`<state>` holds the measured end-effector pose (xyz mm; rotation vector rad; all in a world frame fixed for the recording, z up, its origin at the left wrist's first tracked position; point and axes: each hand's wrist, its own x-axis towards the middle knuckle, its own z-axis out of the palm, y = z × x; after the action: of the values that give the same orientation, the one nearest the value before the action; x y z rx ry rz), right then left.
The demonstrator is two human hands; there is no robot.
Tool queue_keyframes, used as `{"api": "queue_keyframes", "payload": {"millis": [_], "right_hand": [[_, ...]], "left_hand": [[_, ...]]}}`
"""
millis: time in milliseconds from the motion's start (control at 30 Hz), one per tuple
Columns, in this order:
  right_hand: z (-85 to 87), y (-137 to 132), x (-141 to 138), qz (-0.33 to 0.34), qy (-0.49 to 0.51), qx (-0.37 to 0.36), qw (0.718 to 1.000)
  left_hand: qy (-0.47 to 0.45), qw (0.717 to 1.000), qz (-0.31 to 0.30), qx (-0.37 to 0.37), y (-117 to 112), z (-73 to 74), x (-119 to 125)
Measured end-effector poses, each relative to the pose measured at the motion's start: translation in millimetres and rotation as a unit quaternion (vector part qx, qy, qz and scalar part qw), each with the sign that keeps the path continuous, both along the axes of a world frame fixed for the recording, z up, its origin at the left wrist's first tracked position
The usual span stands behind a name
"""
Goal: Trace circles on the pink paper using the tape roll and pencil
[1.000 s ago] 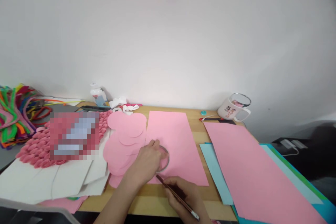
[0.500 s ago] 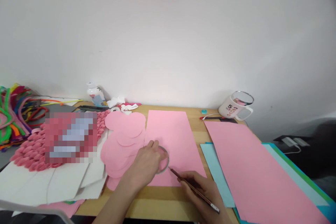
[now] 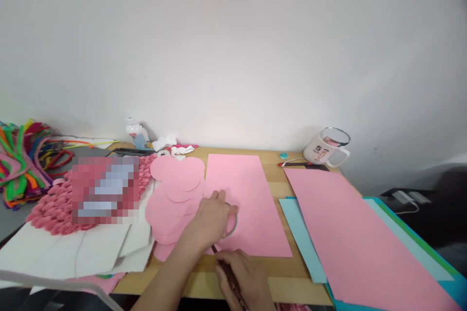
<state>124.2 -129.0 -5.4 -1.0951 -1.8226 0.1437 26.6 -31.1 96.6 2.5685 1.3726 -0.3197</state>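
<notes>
A pink paper sheet point(image 3: 250, 189) lies flat on the wooden table. On its lower left part sits a thin grey-rimmed ring point(image 3: 236, 226), perhaps clear inside, with pink showing through. My left hand point(image 3: 213, 218) holds this ring down, thumb at its right rim and fingers over its far side; the hand hides much of the ring. Below it, my right hand point(image 3: 246, 277) is closed around a dark brown pencil point(image 3: 229, 276). The pencil's tip is close under my left wrist, at the near side of the ring; contact with the paper cannot be made out.
Overlapping round pink cut-outs point(image 3: 175, 214) lie left of the sheet. Further left are white papers point(image 3: 98, 250), a pink braided piece point(image 3: 51, 209) and coloured pipe cleaners point(image 3: 22, 165). A white bottle point(image 3: 137, 132) and mug point(image 3: 324, 148) stand behind. Right lies stacked coloured paper point(image 3: 357, 233).
My right hand with the pencil has moved left and nearer to me, from the ring's right side to its near side. My left hand stays on the ring. The view has shifted slightly.
</notes>
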Motion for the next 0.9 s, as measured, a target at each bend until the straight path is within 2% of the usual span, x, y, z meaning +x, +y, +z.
{"api": "queue_keyframes", "payload": {"millis": [133, 233, 467, 600, 667, 767, 900], "right_hand": [[0.6, 6.8, -9.9, -0.022, -0.027, 0.037, 0.999], [-1.2, 6.3, -10.0, -0.028, -0.041, 0.028, 0.998], [-6.1, -11.1, 11.2, 0.002, -0.079, -0.061, 0.995], [-3.6, -18.6, 30.7, -0.027, -0.030, -0.111, 0.993], [3.6, -16.9, 43.4, -0.057, 0.033, -0.169, 0.983], [24.9, -3.5, 64.5, -0.090, 0.159, -0.244, 0.952], [61.2, 32.6, 83.4, -0.122, 0.272, -0.242, 0.923]], "left_hand": [[0.010, 1.000, -0.002, -0.004, 3.3, -3.3, -0.5], [0.004, 1.000, -0.004, -0.002, 3.4, -4.5, -1.0], [-0.001, 1.000, -0.005, -0.002, 0.1, -1.7, -1.4], [0.003, 1.000, -0.002, -0.003, -2.2, 3.0, 0.2], [0.004, 1.000, 0.004, -0.005, -4.5, 4.7, 1.7], [0.004, 1.000, 0.014, -0.002, -8.8, 3.8, 5.2], [0.013, 1.000, 0.005, 0.025, -13.7, -3.8, 10.6]]}}
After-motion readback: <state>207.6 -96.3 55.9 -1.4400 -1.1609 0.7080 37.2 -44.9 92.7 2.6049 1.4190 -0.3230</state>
